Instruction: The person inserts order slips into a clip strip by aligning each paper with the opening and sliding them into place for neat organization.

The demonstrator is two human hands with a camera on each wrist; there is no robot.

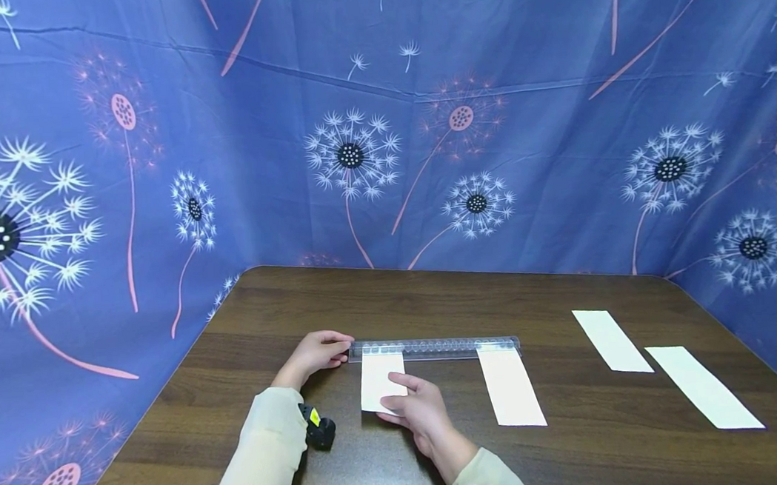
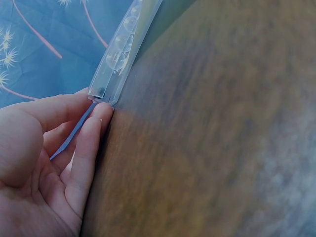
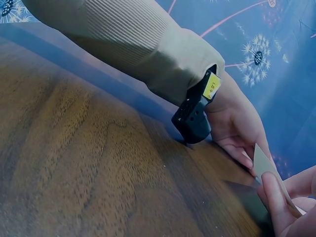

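Observation:
A long clear plastic strip (image 1: 438,350) with a row of round shapes along it lies crosswise on the table. My left hand (image 1: 317,355) pinches its left end between thumb and fingers, as the left wrist view shows close up. My right hand (image 1: 426,414) pinches the near part of a white card (image 1: 378,380), thumb on one face and fingers on the other. This card's far edge meets the strip near its left end; whether it sits inside the strip I cannot tell. A second white card (image 1: 512,389) reaches the strip's right end and extends toward me.
Two more white cards lie apart at the right, one farther back (image 1: 612,341) and one nearer the right edge (image 1: 705,388). The brown wooden table (image 1: 285,293) is bordered by a blue dandelion-print cloth (image 1: 257,169) behind and at both sides.

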